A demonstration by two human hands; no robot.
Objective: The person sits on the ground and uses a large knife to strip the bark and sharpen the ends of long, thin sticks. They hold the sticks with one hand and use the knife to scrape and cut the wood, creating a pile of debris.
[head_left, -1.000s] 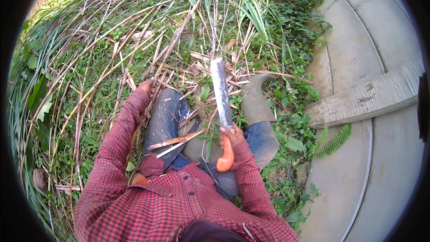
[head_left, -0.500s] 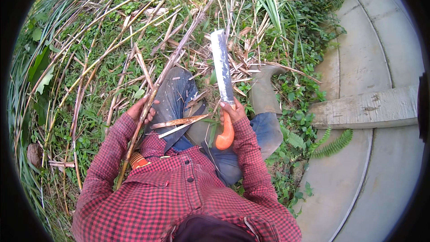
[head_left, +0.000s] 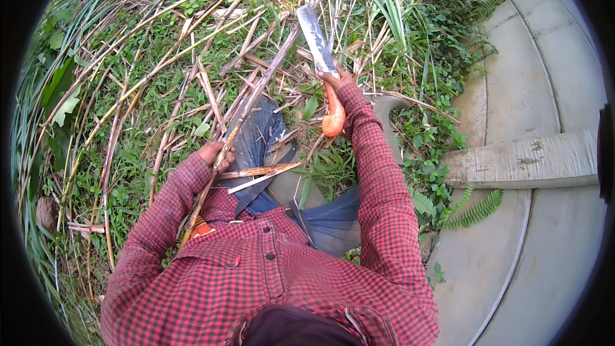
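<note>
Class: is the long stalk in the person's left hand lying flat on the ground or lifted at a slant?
Lifted at a slant. The left hand grips the stalk partway along; it runs diagonally up over the grass, crossing above the knee.

Outdoor daylight scene: ground covered in green weeds and grass [head_left: 128, 128], strewn with dry cane stalks [head_left: 211, 90]. On the right, a pale curved concrete pavement [head_left: 544, 64] with fern fronds [head_left: 477, 211] at its edge.

The long flat machete blade [head_left: 317, 41] is dull grey metal, scuffed and matt; its curved orange handle [head_left: 333, 115] looks smooth, slightly glossy. At nine o'clock of it, the dry brown cane stalk [head_left: 253, 99] looks fibrous and rough. The red-checked shirt sleeve [head_left: 378, 186] is soft matt cloth.
</note>
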